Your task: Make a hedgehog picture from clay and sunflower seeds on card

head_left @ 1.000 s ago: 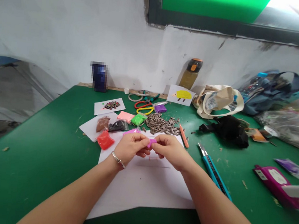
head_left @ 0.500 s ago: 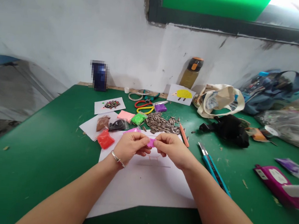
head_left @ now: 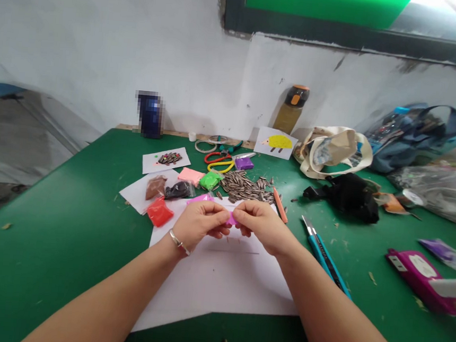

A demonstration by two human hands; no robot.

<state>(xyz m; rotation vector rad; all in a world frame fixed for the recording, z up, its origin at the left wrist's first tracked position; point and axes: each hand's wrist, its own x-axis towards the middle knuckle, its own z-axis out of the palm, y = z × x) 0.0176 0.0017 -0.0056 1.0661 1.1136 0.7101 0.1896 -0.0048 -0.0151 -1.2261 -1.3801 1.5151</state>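
A small piece of pink clay (head_left: 232,218) is pinched between both hands above the white paper (head_left: 218,282). My left hand (head_left: 207,221), with a silver bracelet at the wrist, grips its left side between thumb and fingers. My right hand (head_left: 257,222) grips the right side in the same way. Faint drawn lines show on the paper below the fingers. Just behind my left hand lies a pink packet (head_left: 200,198), and a pile of striped seeds (head_left: 246,187) spreads behind both hands.
Red (head_left: 159,212), brown, black, green and light pink packets lie left of the seeds. Scissors (head_left: 221,162) and picture cards stand farther back. A blue utility knife (head_left: 326,259) lies right of the paper; bags (head_left: 335,154) and a magenta device (head_left: 422,278) are farther right.
The fingers of my right hand have shifted slightly over the pink clay, and less of it shows. The whole view has moved a little.
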